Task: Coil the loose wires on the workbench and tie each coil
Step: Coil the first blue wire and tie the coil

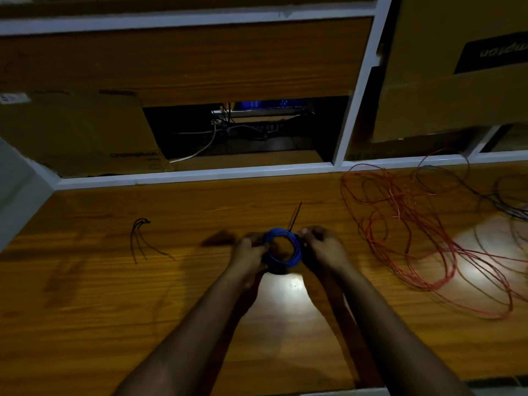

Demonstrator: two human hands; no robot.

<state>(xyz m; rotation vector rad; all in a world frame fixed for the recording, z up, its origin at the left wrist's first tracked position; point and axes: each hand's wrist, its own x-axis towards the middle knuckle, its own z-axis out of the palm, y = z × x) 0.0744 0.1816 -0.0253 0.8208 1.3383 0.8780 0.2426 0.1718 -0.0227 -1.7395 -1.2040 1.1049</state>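
Note:
A small round coil of blue wire is held over the middle of the wooden workbench. My left hand grips its left side and my right hand grips its right side. A thin black tie sticks up and away from the top of the coil, near my right fingers. A big loose tangle of red wire sprawls over the right part of the bench, apart from both hands. Darker loose wire lies at the far right edge.
A few spare black ties lie on the bench to the left. Behind the bench stands a white-framed shelf with cardboard boxes and a dark opening with cables.

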